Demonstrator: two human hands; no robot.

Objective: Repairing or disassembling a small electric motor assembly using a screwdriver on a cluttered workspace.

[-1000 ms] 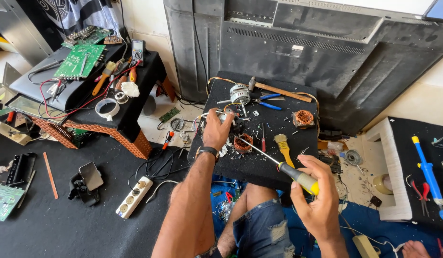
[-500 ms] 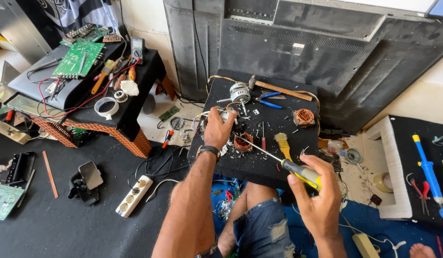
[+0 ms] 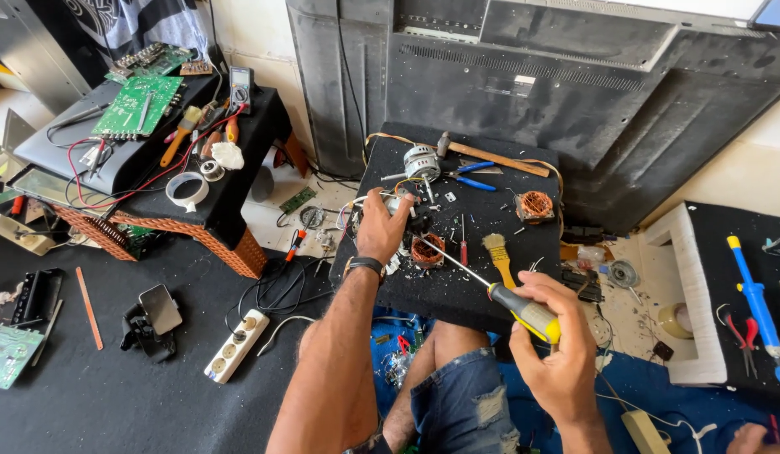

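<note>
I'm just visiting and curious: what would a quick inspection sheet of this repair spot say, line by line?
Surface: black padded board across the person's lap, strewn with small bits.
Job's things: small motor part under the left hand; screwdriver, yellow and black handle, tip by a copper coil.
Clutter: hammer, blue pliers, yellow brush, second coil.
Hands: left hand grips the motor part; right hand holds the screwdriver.
Cables: white power strip on the floor, black cords beside it.
Surroundings: side table with green circuit board; large dark panel against the wall.
</note>
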